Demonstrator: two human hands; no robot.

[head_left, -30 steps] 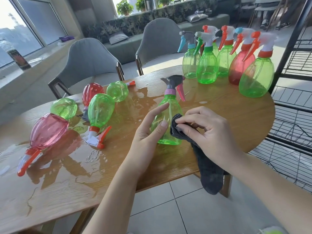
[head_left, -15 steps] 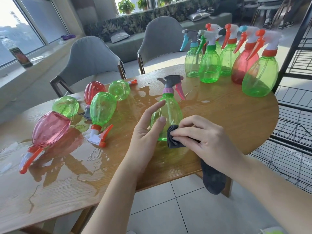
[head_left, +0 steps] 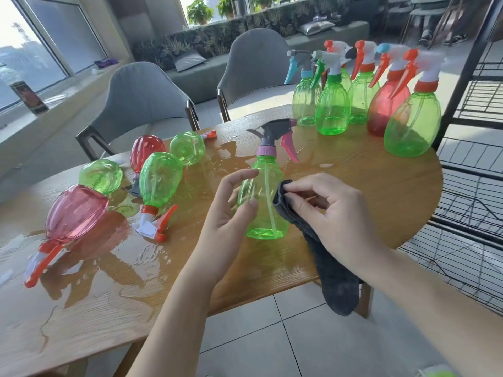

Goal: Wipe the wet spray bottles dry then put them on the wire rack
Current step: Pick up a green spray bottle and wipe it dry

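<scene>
Fingers and thumb of the left hand (head_left: 231, 210) curled round the near side of an upright green spray bottle (head_left: 262, 202), thumb across the front of its belly, forefinger up at the shoulder. Right hand (head_left: 329, 213) just beside the bottle's other side, pinching a dark grey cloth (head_left: 330, 265) between thumb and fingertips; top fold of the cloth touching the bottle's flank, rest of it hanging off the front edge of the wooden bench (head_left: 367, 191). Bottle standing on the bench near that edge, between the two hands, with grey spray head, lilac collar and pink trigger. Clear plastic, dip tube showing inside; no liquid to be made out.

No label or readable writing on any bottle.

To the left, five bottles lying on their sides in a pool of water (head_left: 114, 257): a pink one (head_left: 74, 210) nearest the edge, three green and one red further back. At the far right of the bench, a close group of standing bottles (head_left: 362, 96), green save one red, with white heads and orange, green or blue triggers; contents not clear. Black wire rack (head_left: 479, 148) just beside the bench on the right. Two grey chairs (head_left: 147, 96) behind the bench.
</scene>
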